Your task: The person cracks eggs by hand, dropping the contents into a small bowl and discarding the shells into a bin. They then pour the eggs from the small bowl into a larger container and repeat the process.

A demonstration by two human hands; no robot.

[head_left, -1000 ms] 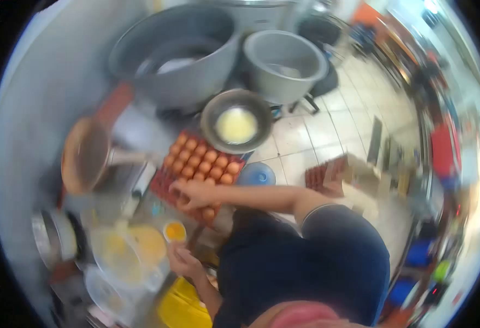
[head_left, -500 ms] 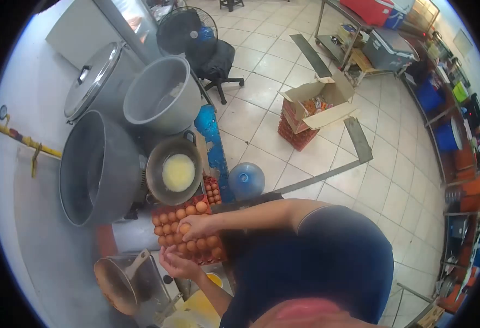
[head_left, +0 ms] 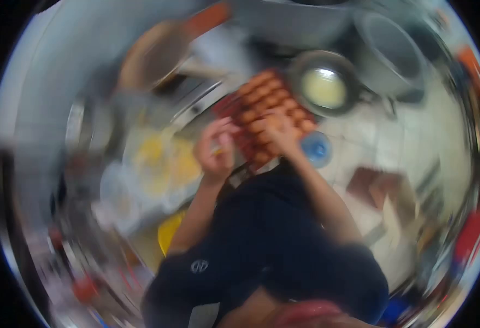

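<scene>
The view is blurred by motion. My right hand reaches over a red tray of brown eggs, its fingers closed around an egg that shows only as an orange smear. Left of the tray, my left hand is raised with its fingers apart and slightly curled, holding nothing I can make out. Just beyond the eggs is a dark frying pan with a round pale yellow layer in it.
At the upper left lies another pan with an orange-brown inside. Yellow-smeared trays or containers spread over the counter on the left. A large grey pot stands at upper right. On the floor are a blue water jug and an open cardboard box.
My head has turned left and downward, so the scene has rotated and shifted right. My right hand stays over the eggs. My left hand now stands raised, farther from the tray.
</scene>
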